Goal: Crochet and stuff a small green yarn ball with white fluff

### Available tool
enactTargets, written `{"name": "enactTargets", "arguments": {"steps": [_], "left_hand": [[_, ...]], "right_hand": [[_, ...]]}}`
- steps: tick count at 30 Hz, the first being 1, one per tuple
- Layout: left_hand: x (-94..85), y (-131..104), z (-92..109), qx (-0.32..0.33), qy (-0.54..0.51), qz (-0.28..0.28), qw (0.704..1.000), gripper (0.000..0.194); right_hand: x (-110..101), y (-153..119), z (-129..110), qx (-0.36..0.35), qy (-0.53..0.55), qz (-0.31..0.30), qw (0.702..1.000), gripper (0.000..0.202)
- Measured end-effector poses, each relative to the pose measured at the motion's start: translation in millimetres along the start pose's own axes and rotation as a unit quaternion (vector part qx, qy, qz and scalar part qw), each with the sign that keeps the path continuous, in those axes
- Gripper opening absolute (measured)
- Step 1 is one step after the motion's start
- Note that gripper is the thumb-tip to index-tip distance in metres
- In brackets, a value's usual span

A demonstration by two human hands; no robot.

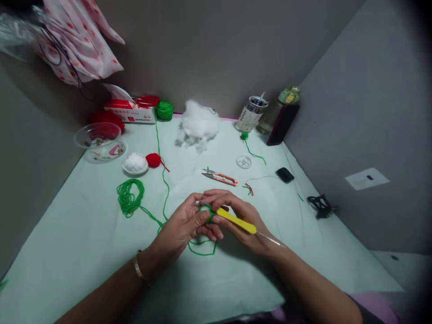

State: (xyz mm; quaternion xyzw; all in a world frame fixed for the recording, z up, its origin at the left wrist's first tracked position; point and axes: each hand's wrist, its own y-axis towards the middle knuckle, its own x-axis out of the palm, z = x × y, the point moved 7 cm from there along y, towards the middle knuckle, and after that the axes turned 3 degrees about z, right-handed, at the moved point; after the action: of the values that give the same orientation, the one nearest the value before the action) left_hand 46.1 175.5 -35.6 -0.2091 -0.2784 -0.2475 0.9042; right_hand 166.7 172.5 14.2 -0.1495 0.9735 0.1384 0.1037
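Between the thumb and fingers of my left hand (184,222) is a small green crochet piece (209,217) with something white inside its rim. My right hand (241,218) is closed around a crochet hook (236,220) with a yellow handle. A thin metal shaft sticks out of the handle's rear end toward my right wrist. The hook's front tip is at the green piece, mostly hidden by my fingers. Green yarn (202,254) loops on the table below my hands. It runs left to a loose green skein (131,198).
Orange-handled thread snips (221,177) lie ahead of my hands. White stuffing (199,121) sits at the back, near a green yarn ball (164,110) and a tissue box (130,111). A can of pens (252,114) and a bottle (276,112) stand at back right. A black clip (320,206) lies right.
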Motion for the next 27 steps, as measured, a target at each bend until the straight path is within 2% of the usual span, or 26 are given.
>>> {"name": "enactTargets", "arguments": {"steps": [3,7,10,12,13,14,18,20,21,24,25,27], "left_hand": [[1.6,0,-8,-0.008,-0.001,-0.02,1.0,0.049],[0.7,-2,-12,-0.019,0.046,-0.049,0.998,0.056],[-3.8,-6,5,-0.007,0.185,-0.06,0.981,0.061],[-5.6,-12,18,-0.017,0.29,-0.078,0.954,0.041],[-8.0,-14,27,-0.019,0.338,-0.07,0.938,0.034],[-10.9,-17,39,0.008,0.375,-0.042,0.926,0.034],[-11.5,-32,84,0.194,0.437,0.089,0.874,0.031],[-8.6,-43,91,0.248,0.39,0.129,0.877,0.031],[-6.2,-47,90,0.25,0.342,0.13,0.897,0.032],[11.6,-54,75,0.171,0.136,0.061,0.974,0.037],[20.3,-56,72,0.14,0.067,0.038,0.987,0.038],[35.3,-63,70,0.105,-0.042,0.031,0.993,0.038]], "right_hand": [[4,-3,2,0.021,0.016,-0.019,0.999,0.011],[4,-5,0,0.008,0.031,0.006,0.999,0.011],[-4,-3,-6,-0.019,0.044,0.051,0.998,0.014],[-13,-2,-9,-0.025,0.033,0.086,0.995,0.017],[-17,-2,-9,-0.022,0.025,0.101,0.994,0.018],[-20,-1,-9,-0.019,0.017,0.111,0.994,0.018],[-22,1,-10,-0.024,0.01,0.099,0.995,0.017],[-17,1,-13,-0.035,0.003,0.077,0.996,0.015],[-14,1,-15,-0.038,-0.001,0.068,0.997,0.015],[-7,-1,-22,-0.035,0.008,0.05,0.998,0.017],[-4,-2,-26,-0.031,0.016,0.045,0.998,0.017],[1,-5,-34,-0.023,0.032,0.032,0.999,0.018]]}}
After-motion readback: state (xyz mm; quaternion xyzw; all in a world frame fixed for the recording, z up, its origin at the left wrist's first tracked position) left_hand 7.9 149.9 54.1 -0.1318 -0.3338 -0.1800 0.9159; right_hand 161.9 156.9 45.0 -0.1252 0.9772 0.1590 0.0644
